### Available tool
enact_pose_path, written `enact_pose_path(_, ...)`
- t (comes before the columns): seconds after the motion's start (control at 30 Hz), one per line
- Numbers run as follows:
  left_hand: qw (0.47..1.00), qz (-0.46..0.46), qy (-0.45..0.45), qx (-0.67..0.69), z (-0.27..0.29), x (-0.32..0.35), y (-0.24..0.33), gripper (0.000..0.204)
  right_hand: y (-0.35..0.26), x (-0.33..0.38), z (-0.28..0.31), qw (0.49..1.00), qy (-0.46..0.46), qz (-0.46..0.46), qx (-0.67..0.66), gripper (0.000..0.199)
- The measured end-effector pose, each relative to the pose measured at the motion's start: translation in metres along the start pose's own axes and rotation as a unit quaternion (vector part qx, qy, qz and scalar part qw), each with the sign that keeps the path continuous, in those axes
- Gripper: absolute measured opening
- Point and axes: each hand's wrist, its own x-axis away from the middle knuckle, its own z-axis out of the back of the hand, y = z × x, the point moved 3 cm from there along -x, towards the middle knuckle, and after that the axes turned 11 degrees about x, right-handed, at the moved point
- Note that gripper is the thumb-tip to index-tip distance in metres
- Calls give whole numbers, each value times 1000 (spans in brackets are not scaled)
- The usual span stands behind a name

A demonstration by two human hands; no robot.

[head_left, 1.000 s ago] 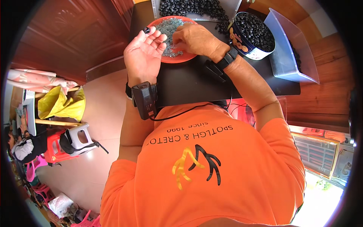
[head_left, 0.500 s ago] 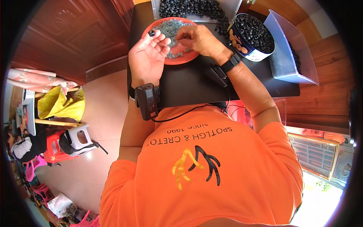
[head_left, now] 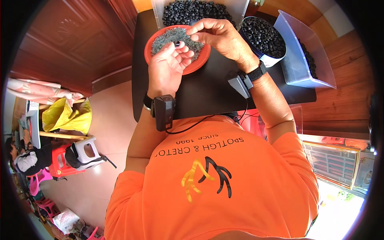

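Between the thumb and forefinger of my left hand (head_left: 166, 72) is a small black ring-shaped part (head_left: 177, 43), its other fingers loosely curled, palm up. My right hand (head_left: 226, 42) is closed in a pinch just above and right of that part; whatever its fingertips hold is too small to make out. Both hands are over a round red bowl (head_left: 205, 57) of many small silvery metal pieces (head_left: 162, 42), whose exact kind I cannot tell. My left hand covers the bowl's near part.
Behind the bowl, a clear bin (head_left: 158, 10) contains many black ring-shaped parts. To the right stand a round tin (head_left: 273, 61) full of similar parts and a translucent bin (head_left: 294, 52) with more. All rest on a black table (head_left: 208, 96). Devices with cables are strapped to both wrists.
My left hand has moved right and nearer with the black part. My right hand has risen a little and shifted right, its wrist turning. The whole view has shifted slightly.
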Motion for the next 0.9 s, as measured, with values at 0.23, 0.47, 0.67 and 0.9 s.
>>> enact_pose_path(0.23,1000,4,-10,-25,-1,-4,-18,17,-12,1,0,991,-49,-18,122,9)
enact_pose_path(0.47,999,-2,9,-32,1,2,-27,14,-17,7,-3,974,-57,39,214,10)
enact_pose_path(0.67,999,-5,-10,-49,-1,6,-29,15,-16,12,-5,976,-72,13,206,9)
enact_pose_path(0.9,998,-7,-25,-50,-4,3,-28,16,-7,11,4,994,-97,-39,35,11)
